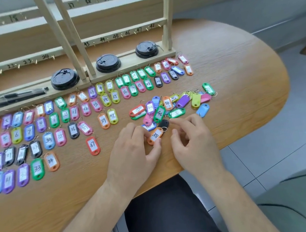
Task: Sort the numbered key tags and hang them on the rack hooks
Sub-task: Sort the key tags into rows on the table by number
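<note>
Now orange tag 38 [155, 135] pinched by left hand [133, 151], right hand [192, 140] beside.

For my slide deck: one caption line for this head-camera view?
Left hand holds orange tag 38 beside an unsorted tag pile, rack hooks empty.

Orange tag 38 [155, 135], red tag 37 [93, 146], black lids [64, 79], wood-grain brown table [238, 81].

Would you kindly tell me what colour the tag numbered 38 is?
Orange, seen in the head view: tag 38.
</note>
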